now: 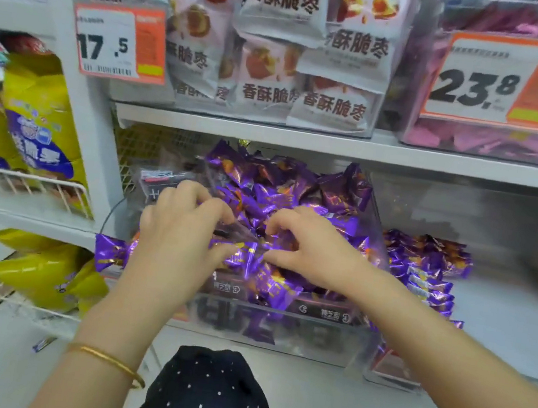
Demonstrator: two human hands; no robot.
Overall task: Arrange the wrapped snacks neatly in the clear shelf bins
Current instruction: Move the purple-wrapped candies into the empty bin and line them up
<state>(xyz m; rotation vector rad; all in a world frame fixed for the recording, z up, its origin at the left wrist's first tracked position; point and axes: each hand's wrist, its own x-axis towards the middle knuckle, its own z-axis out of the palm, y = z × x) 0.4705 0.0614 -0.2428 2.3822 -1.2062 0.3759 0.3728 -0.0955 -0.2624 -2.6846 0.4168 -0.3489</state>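
One clear bin (278, 322) is sitting on the lower shelf and serving as the reference point. Purple wrapped snacks (297, 187) are heaping inside it above the front rim, too overlapped to count; one stray snack (110, 250) is poking out over the bin's left edge. Two hands are meeting over the bin's front half: the left hand (181, 226) and the right hand (310, 247) are each curling fingers and thumb round wrappers, close together. One gold bangle (107, 361) is circling the left wrist. Right of the bin, one second bin (503, 323) is holding a smaller pile (425, 260) against its nearer wall, with bare floor beyond. Directly above the bin, one white shelf board (338, 144) is leaving a narrow gap over the heap. Higher up, two price tags are hanging, 17.5 (121, 43) and 23.8 (492, 79). Left of the bin, yellow bags (39, 109) are filling two wire baskets (55, 187). Below the bin, pale floor is showing.
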